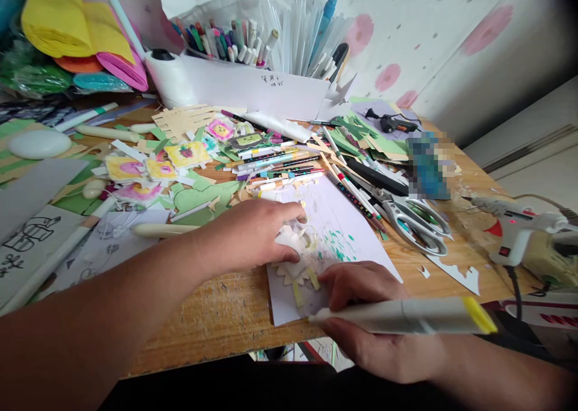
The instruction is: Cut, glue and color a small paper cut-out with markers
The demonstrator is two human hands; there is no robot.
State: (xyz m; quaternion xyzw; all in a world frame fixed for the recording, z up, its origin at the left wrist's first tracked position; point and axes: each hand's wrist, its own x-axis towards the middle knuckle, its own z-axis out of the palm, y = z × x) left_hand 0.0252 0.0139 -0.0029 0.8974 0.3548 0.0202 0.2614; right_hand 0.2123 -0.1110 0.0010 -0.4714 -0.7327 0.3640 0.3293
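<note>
My left hand (255,233) reaches in from the left, its thumb and fingers curled on a small white cutout (291,248) with a zigzag edge and pale yellow strips. The cutout lies on a white paper sheet (365,236) marked with green and grey strokes. My right hand (370,315), just to the right of it, is closed around a white marker (406,316) with a yellow band at its rear end. The marker's tip points left, close to the cutout's lower strips. Whether the tip touches anything, I cannot tell.
Several pens (280,161) and green paper scraps (205,194) crowd the table behind the sheet. Scissors (410,215) lie to the right, near a glue gun (515,221) on its stand. A box of markers (253,86) stands at the back. Small painted pieces (124,168) lie left.
</note>
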